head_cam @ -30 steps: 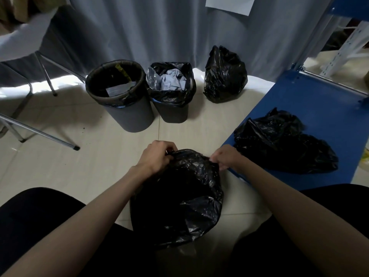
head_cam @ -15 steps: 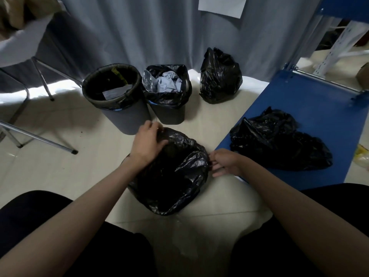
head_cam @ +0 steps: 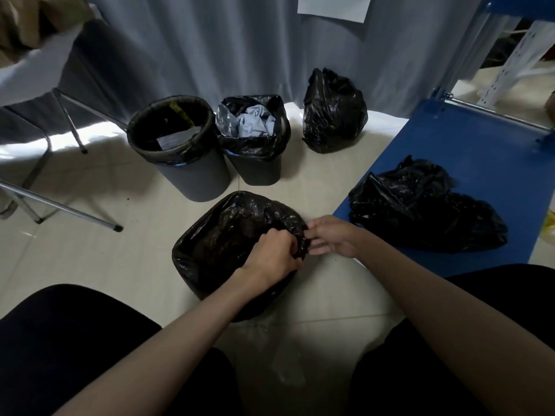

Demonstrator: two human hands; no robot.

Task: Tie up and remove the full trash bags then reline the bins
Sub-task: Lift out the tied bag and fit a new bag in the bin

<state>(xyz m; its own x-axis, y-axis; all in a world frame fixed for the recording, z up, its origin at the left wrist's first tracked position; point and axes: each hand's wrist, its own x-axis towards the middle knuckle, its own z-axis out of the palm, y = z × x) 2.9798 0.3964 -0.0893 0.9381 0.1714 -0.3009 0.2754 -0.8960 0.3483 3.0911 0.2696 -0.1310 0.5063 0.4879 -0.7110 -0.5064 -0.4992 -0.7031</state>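
Observation:
A black-lined bin [head_cam: 216,244] stands on the floor between my knees, its liner stretched over the rim. My left hand [head_cam: 274,256] grips the liner's edge at the right side of the rim. My right hand [head_cam: 332,235] pinches the same edge from the outside, touching the plastic. Behind stand a round grey bin [head_cam: 192,172] with a black liner and paper inside, and a smaller bin [head_cam: 258,163] whose black bag is full of crumpled grey paper. A tied full black bag [head_cam: 333,112] sits by the curtain.
A heap of loose black bags [head_cam: 420,214] lies on a blue platform [head_cam: 480,151] at right. Metal chair legs [head_cam: 69,211] stand at left. A grey curtain [head_cam: 240,40] closes off the back. Pale tiled floor surrounds the bins.
The black-covered bin has gone from tilted on its side to upright with its mouth open. My left hand moved from its far side to the right rim, meeting my right hand.

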